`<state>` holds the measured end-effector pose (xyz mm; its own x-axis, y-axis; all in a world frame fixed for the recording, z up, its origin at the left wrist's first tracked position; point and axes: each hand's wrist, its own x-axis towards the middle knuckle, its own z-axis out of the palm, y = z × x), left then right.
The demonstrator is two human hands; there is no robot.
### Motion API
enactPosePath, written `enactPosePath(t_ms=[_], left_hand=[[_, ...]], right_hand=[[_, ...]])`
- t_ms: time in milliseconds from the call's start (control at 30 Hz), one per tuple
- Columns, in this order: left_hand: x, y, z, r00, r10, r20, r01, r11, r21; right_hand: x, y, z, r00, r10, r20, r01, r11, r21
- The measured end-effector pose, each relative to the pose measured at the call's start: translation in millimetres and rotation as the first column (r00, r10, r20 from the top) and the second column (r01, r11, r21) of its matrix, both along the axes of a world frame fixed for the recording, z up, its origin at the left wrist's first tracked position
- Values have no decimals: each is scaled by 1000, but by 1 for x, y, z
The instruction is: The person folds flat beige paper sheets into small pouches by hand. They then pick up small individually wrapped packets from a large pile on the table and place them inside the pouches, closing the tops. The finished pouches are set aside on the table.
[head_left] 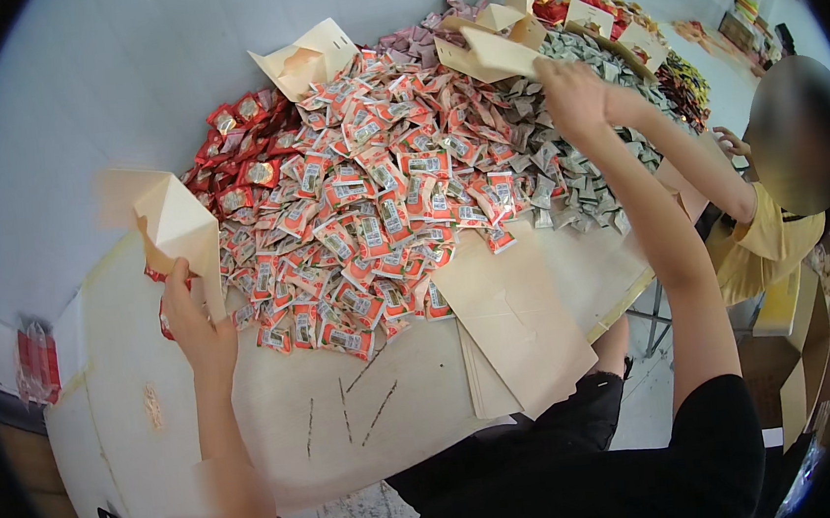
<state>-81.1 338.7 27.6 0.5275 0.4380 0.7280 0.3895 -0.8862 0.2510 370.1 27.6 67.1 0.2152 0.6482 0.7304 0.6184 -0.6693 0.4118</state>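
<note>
My left hand (199, 315) is closed on a folded cream cardboard piece (180, 225) at the left edge of the heap. Up at the far right of the heap, my right hand (571, 102) grips another folded cream cardboard piece (503, 51), which tilts over the packets. Between my hands spreads a large heap of small orange-and-white packets (372, 213). Red packets (244, 160) lie behind its left side, and grey-green packets (566, 177) lie to its right, below my right hand. A stack of flat cream cardboard sheets (519, 324) rests at the table's front edge.
A co-worker in a yellow top (765, 248) is at the right; their arm (693, 161) reaches behind my right wrist. Another folded cardboard piece (307, 59) stands on the heap's back. Mauve packets (416, 44) lie behind. An open carton (790, 364) stands at the lower right.
</note>
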Motion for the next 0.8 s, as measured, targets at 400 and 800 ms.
enactPosePath(t_ms=[400, 800], left_hand=[[-144, -21, 15, 816, 470, 336, -533, 837, 124], [-118, -14, -76, 997, 71, 17, -69, 993, -92]], right_hand=[[-266, 53, 49, 329, 944, -9, -928, 321, -187], [-309, 169, -36, -20, 899, -438, -982, -99, -159]])
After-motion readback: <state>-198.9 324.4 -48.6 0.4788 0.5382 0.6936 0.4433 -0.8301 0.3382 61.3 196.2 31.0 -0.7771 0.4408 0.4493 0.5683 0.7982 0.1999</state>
